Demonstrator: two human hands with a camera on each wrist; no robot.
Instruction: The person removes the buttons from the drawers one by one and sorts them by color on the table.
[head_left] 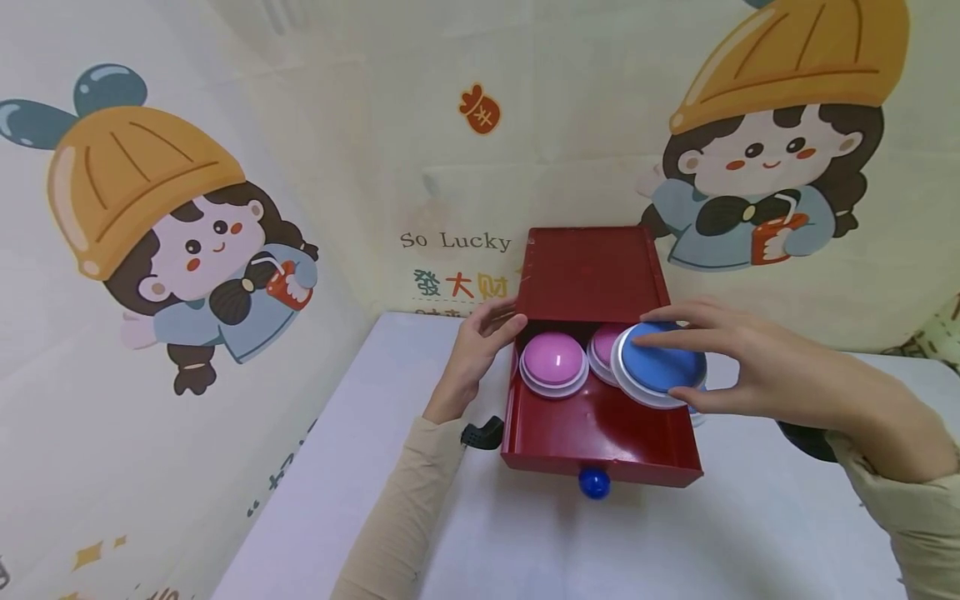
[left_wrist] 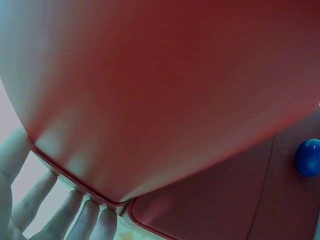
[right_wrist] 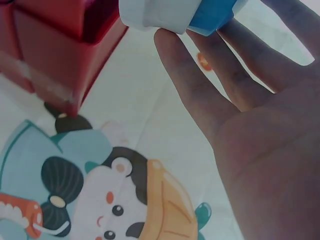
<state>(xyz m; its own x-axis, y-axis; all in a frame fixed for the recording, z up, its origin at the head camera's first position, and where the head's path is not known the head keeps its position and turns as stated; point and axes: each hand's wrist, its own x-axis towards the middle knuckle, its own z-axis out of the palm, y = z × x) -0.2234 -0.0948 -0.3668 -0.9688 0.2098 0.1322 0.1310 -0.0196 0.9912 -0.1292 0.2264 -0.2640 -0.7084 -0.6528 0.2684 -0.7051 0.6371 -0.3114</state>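
Note:
A red box [head_left: 592, 275] has its drawer [head_left: 570, 429] pulled out, with a blue ball knob [head_left: 595, 483] on the front. One pink dome button [head_left: 553, 360] sits at the drawer's back left; a second pink button [head_left: 603, 343] beside it is partly covered. Over the drawer's right side, my right hand [head_left: 780, 358] pinches a blue dome button [head_left: 660, 357] with a white base between thumb and fingers. My left hand [head_left: 472, 354] rests against the box's left side, its fingertips [left_wrist: 75, 200] along an edge in the left wrist view.
Another blue and white piece [head_left: 697, 412] shows just outside the drawer's right wall, mostly hidden. Everything stands on a white table [head_left: 390, 367] against a cloth backdrop [head_left: 420, 167] with cartoon figures. A black band is at each wrist.

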